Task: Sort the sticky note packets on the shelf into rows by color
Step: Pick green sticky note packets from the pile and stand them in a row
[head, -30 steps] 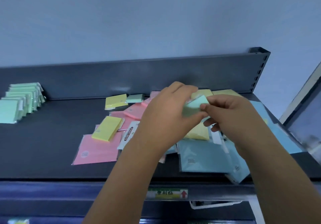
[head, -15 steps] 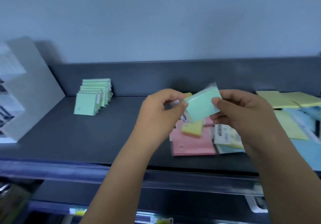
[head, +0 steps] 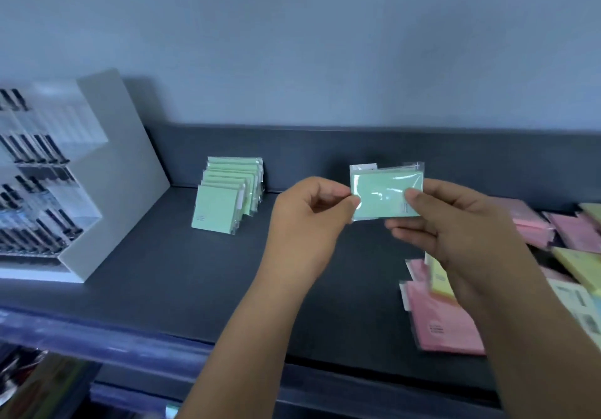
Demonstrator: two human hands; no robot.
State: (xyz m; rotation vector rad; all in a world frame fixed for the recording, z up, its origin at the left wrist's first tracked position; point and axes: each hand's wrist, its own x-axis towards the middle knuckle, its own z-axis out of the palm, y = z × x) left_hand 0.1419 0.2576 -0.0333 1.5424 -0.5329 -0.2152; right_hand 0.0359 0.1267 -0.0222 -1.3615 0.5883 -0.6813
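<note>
Pinching one green packet [head: 387, 196] between them: left hand [head: 309, 213], right hand [head: 455, 223], above shelf [head: 162, 272]. Green row [head: 227, 194] behind; pen rack [head: 48, 174] far left. Pink pile [head: 445, 321] right, part-hidden by forearm [head: 536, 337], blurred, cropped.

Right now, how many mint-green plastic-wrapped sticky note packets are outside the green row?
1: the mint-green plastic-wrapped packet, pinched between left hand and right hand above the dark shelf, right of the leaning green row. More may be hidden in the pink-and-yellow pile at right.
</note>
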